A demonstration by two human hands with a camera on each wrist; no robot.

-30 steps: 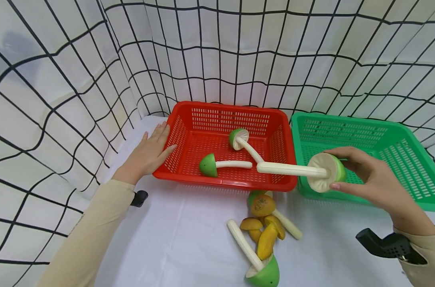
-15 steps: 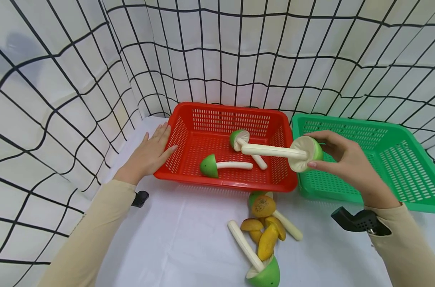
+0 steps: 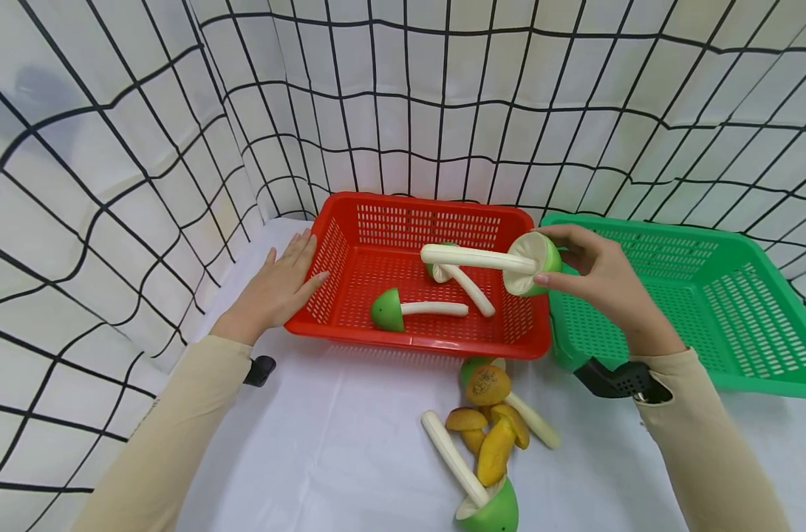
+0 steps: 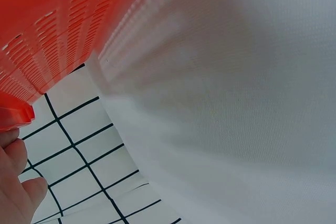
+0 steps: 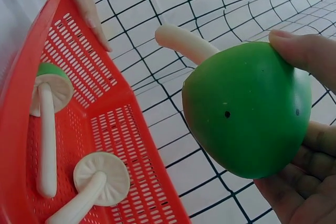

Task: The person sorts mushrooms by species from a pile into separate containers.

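Note:
My right hand pinches the green cap of a toy mushroom between thumb and fingers. Its long white stem points left, above the right half of the red basket. Inside that basket lie two more green-capped mushrooms, one mushroom near the front and another mushroom partly hidden beneath the held stem. My left hand rests with straight fingers against the left rim of the red basket. In the left wrist view, the fingertips touch the basket's rim.
A green basket stands right of the red one, under my right forearm. In front lies a pile of yellow-brown mushrooms, with a green-capped mushroom nearest me and another stem poking out. Black netting rises behind.
My right hand has carried the green-capped mushroom left and away from me, from over the green basket's edge to above the red basket. The left hand has stayed on the rim.

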